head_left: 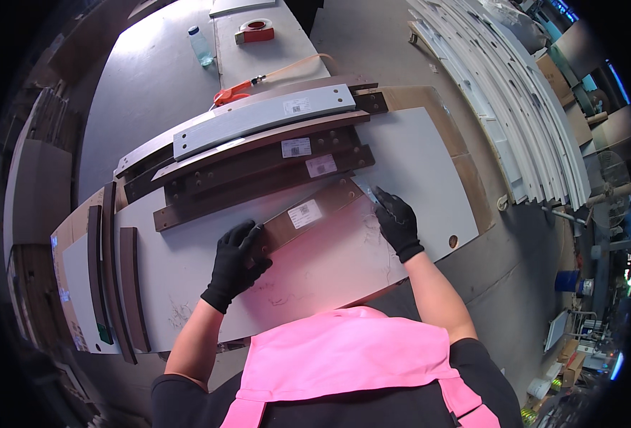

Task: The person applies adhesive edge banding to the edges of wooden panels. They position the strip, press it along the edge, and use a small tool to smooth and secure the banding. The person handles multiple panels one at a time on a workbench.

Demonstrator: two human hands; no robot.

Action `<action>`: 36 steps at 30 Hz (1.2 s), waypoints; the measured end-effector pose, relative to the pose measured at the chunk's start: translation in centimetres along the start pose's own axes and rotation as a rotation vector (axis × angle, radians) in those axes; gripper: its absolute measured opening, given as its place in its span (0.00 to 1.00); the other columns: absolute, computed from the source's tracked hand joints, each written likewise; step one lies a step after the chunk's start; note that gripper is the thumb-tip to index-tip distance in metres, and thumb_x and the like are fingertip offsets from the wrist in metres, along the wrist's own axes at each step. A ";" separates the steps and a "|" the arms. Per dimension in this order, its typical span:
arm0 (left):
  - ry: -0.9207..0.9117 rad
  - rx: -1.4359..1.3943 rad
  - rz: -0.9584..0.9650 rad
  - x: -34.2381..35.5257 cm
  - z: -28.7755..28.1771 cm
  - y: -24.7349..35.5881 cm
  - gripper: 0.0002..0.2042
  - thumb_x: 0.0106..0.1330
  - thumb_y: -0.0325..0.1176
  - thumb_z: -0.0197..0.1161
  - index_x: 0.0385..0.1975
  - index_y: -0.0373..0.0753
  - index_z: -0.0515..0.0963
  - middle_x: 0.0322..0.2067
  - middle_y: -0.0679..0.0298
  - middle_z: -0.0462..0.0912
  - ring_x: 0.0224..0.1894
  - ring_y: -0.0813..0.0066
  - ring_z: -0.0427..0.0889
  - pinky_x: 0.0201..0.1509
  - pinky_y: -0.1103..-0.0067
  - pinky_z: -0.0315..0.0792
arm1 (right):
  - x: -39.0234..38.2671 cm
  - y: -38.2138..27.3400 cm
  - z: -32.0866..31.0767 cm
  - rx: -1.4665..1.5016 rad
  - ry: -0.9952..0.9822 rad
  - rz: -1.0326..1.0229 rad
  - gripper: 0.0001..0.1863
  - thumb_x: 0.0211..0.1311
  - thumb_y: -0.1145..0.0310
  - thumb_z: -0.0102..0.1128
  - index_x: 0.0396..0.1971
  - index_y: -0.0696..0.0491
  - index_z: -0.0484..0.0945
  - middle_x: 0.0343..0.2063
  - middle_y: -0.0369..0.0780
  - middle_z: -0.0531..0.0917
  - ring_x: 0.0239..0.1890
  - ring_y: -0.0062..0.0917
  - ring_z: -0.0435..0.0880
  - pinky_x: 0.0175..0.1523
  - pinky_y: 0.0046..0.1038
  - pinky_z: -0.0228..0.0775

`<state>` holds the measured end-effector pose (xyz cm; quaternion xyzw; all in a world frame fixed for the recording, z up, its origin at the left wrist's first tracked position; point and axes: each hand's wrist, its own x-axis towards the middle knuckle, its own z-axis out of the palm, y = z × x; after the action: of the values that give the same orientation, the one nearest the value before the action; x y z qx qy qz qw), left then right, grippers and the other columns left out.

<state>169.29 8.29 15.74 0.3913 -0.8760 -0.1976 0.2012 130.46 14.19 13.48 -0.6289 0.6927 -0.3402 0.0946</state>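
Observation:
A brown wooden board (322,207) with a white label and small holes lies slanted across the pale panel (322,278) in front of me. My left hand (236,262), in a black glove, grips the board's left end between thumb and fingers. At the board's right end my right hand (397,220), gloved too, is closed on a small light-blue thing (365,190); its kind cannot be made out. That thing touches or nearly touches the board's end edge. Just beyond lies a stack of brown boards (258,178), some labelled, with a light-grey board (258,121) on top.
Several narrow brown strips (129,285) lie at the panel's left end. Beyond the stack are an orange air gun (231,94) with a hose, a tape dispenser (255,32) and a water bottle (201,47). Long white panels (501,93) stand to the right. Cardboard (465,167) shows under the panel.

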 end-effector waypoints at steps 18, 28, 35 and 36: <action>-0.059 0.136 0.165 4.0 0.1 -0.8 0.33 0.52 0.38 0.75 0.62 0.53 0.75 0.61 0.52 0.74 0.65 0.47 0.70 0.70 0.55 0.64 | 9.2 1.9 0.1 -0.008 -0.466 -0.503 0.17 0.64 0.71 0.57 0.50 0.40 0.83 0.50 0.34 0.86 0.51 0.32 0.84 0.55 0.35 0.69; -0.019 0.169 0.146 3.7 1.1 -0.6 0.33 0.49 0.33 0.75 0.60 0.51 0.77 0.60 0.52 0.75 0.60 0.48 0.74 0.64 0.57 0.67 | 4.0 0.3 -2.2 -0.137 -0.476 -0.482 0.25 0.58 0.75 0.58 0.56 0.40 0.80 0.33 0.39 0.84 0.35 0.39 0.83 0.38 0.38 0.73; 0.017 0.168 0.068 3.9 2.9 2.5 0.30 0.52 0.37 0.74 0.60 0.54 0.77 0.57 0.55 0.75 0.58 0.51 0.73 0.63 0.56 0.65 | 0.3 -2.3 -0.8 -0.211 -0.250 -0.302 0.28 0.58 0.75 0.58 0.60 0.41 0.79 0.29 0.40 0.82 0.29 0.39 0.82 0.34 0.39 0.74; 0.033 0.149 0.077 4.0 2.8 2.6 0.29 0.53 0.35 0.73 0.60 0.53 0.78 0.56 0.55 0.76 0.57 0.52 0.74 0.62 0.57 0.67 | -0.2 -3.4 0.0 -0.206 -0.220 -0.307 0.26 0.59 0.74 0.57 0.59 0.42 0.79 0.29 0.40 0.81 0.28 0.39 0.81 0.33 0.39 0.74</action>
<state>163.82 7.41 15.48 0.3746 -0.8992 -0.1176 0.1933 133.29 14.49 15.41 -0.7666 0.6055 -0.2074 0.0517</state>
